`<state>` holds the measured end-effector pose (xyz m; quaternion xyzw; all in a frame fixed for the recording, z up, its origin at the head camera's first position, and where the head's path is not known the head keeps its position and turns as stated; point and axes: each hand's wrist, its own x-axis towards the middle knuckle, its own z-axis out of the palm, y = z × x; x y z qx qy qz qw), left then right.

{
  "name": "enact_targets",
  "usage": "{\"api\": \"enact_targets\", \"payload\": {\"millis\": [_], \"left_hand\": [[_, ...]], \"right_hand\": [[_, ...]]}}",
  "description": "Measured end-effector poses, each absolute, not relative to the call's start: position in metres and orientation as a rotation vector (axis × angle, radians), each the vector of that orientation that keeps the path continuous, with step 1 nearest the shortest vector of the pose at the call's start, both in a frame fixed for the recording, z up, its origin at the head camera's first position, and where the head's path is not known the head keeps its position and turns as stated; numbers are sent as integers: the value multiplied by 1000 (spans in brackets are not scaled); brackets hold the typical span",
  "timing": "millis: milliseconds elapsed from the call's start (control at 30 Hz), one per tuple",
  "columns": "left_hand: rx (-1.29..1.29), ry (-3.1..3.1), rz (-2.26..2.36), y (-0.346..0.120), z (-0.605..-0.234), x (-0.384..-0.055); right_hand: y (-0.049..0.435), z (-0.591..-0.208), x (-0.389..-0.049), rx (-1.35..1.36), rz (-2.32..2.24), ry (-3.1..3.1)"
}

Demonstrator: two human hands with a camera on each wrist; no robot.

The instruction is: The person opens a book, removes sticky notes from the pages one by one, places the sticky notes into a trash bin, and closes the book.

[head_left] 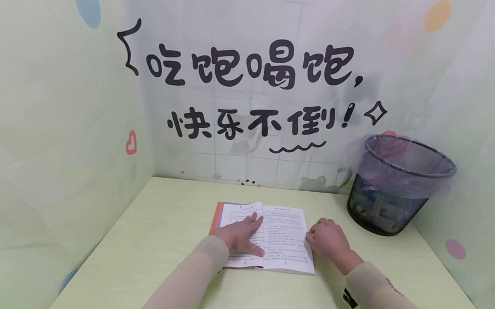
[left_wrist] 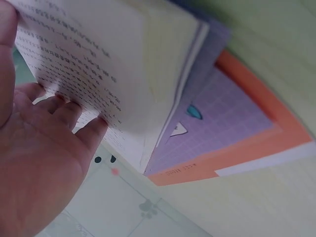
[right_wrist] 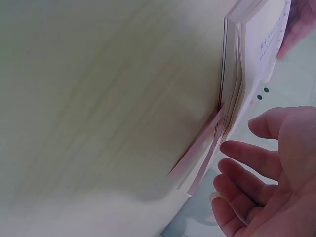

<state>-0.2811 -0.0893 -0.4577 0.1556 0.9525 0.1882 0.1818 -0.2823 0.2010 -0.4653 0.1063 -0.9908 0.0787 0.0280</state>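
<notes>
An open book (head_left: 287,238) with printed pages lies on the table. Across its left page, near the spine, my left hand (head_left: 239,234) rests with fingers spread and fairly straight. The left wrist view shows the fingertips on the text, plus a purple checked cover (left_wrist: 217,106) with an orange border (left_wrist: 291,118) jutting out under the pages. Right beside the book's right edge is my right hand (head_left: 329,239), fingers loosely bent and holding nothing. Pinkish strips (right_wrist: 197,145) stick out from the page block near its fingertips in the right wrist view.
A dark mesh wastebasket (head_left: 386,203) lined with a purple plastic bag (head_left: 403,167) stands at the table's back right. Pale printed sheeting with large black characters (head_left: 277,120) closes off the back, and similar sheeting lines both sides. The tabletop (head_left: 152,253) is light yellow wood.
</notes>
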Motion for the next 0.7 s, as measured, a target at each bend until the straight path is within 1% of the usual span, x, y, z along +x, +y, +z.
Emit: {"api": "enact_targets", "payload": {"millis": [433,700], "left_hand": [[448,2690,511,-89,-459,-281],[446,2676,530,-89,-456,-282]], "right_hand": [[195,-471,-283,281,218,-3107],[193,-463,-281,278,231,-3111]]}}
